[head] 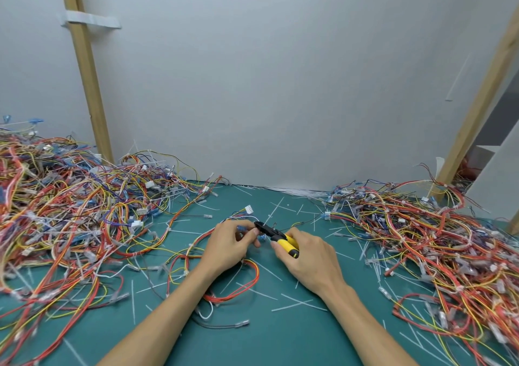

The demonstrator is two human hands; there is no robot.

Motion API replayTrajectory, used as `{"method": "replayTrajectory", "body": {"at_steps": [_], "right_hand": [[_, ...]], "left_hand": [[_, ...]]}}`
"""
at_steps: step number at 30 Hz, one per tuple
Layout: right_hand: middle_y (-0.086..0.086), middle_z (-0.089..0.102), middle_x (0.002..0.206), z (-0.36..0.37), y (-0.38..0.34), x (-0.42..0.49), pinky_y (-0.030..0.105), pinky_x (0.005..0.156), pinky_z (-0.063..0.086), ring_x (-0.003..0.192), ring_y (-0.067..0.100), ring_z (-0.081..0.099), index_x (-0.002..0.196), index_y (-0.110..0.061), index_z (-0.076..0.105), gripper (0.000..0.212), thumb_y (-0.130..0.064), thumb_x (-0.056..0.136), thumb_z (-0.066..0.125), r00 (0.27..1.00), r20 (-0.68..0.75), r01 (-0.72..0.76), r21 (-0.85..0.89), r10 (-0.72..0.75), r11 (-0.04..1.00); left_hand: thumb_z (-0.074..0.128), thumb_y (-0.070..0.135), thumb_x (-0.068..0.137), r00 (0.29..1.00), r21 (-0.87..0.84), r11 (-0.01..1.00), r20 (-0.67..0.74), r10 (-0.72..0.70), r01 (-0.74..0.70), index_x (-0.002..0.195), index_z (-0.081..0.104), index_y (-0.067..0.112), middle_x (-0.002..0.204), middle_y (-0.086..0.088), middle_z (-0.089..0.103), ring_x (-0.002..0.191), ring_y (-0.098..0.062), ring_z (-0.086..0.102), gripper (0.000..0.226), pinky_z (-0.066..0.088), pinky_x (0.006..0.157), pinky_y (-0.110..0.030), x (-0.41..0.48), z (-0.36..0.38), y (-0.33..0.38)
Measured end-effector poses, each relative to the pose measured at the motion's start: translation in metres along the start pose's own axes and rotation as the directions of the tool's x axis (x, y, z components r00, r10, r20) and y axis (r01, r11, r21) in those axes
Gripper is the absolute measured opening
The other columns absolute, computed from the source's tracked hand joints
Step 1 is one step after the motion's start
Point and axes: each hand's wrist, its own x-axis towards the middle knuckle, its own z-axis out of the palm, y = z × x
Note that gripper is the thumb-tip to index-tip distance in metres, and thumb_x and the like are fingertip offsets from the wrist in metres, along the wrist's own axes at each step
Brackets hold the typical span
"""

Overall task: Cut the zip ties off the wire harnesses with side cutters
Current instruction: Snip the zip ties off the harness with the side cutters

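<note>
Head view: both hands are out in front, low over the green desk (280,340). The left hand (230,246) has its fingers curled and pinches a harness (256,273). A small blue plug (241,228) pokes out between its fingers. The red and orange wires of that harness loop down under the left wrist and lie on the desk.

The right hand (309,261) grips the yellow handles of the cutters (280,239). The black tip points left and sits just beside the left fingers. It is too small to tell if the blades touch a tie.

A white plug (249,209) lies just past the hands. Thin white ties (297,305) are scattered on the desk all around the hands, many of them close to the arms.

A big left pile (70,211) of tangled wires is heaped well off to the left of the left hand. A right pile (435,239) spreads out to the right of the right hand. Both have red, orange, yellow and blue wires with little clear and white plugs.

Far behind the hands stands a grey wall (280,84). One wooden post (84,84) leans on it past the left pile.
</note>
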Motion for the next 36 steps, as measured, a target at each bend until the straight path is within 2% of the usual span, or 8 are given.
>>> {"method": "replayTrajectory", "body": {"at_steps": [12,18,22,29,36], "right_hand": [[-0.006,0.065,0.079,-0.003,-0.0034,0.0009,0.032,0.064,0.042,0.08,0.02,0.061,0.092,-0.027,0.058,0.044,-0.069,0.088,0.044,0.999,0.032,-0.021,-0.023,0.022,1.0],[-0.005,0.066,0.079,-0.002,-0.0035,0.0024,0.032,0.062,0.041,0.079,0.022,0.061,0.091,-0.026,0.059,0.047,-0.069,0.088,0.042,1.0,0.026,-0.011,-0.043,0.012,0.999],[-0.007,0.064,0.08,0.0007,-0.0031,-0.002,0.031,0.059,0.035,0.079,0.018,0.06,0.091,-0.029,0.055,0.044,-0.07,0.087,0.041,1.0,-0.017,-0.005,-0.052,0.004,0.999],[-0.011,0.063,0.088,0.0023,0.0,-0.002,0.029,0.066,0.039,0.086,0.014,0.058,0.102,-0.034,0.059,0.043,-0.07,0.085,0.043,0.999,-0.045,0.014,-0.018,-0.015,1.0],[-0.006,0.064,0.081,0.0012,-0.0008,-0.0011,0.032,0.063,0.042,0.081,0.019,0.061,0.093,-0.029,0.056,0.045,-0.07,0.086,0.041,1.0,-0.001,0.001,-0.035,-0.001,0.999]], "left_hand": [[0.059,0.023,0.095,1.0,-0.017,1.0,-0.003,-0.009,0.009,0.076,0.066,0.033,0.068,0.014,0.072,0.046,-0.01,0.053,0.023,0.053,0.058,-0.037,-0.0006,-0.0002,0.0],[0.059,0.025,0.095,1.0,-0.003,1.0,-0.004,-0.006,0.006,0.077,0.067,0.035,0.069,0.016,0.071,0.046,-0.009,0.054,0.022,0.054,0.059,-0.035,0.0006,-0.0007,-0.0005],[0.058,0.024,0.095,1.0,0.001,1.0,-0.002,-0.011,0.011,0.079,0.069,0.029,0.07,0.016,0.071,0.047,-0.01,0.054,0.02,0.054,0.058,-0.036,0.0008,0.0005,-0.0015],[0.057,0.022,0.095,1.0,0.0,1.0,-0.003,-0.02,0.02,0.081,0.069,0.024,0.069,0.015,0.071,0.047,-0.01,0.054,0.019,0.054,0.059,-0.036,0.0016,0.0013,-0.0045],[0.058,0.022,0.095,1.0,-0.003,1.0,-0.001,-0.018,0.018,0.082,0.07,0.028,0.069,0.015,0.071,0.05,-0.017,0.056,0.018,0.054,0.06,-0.039,0.0006,0.0007,-0.003]]}}
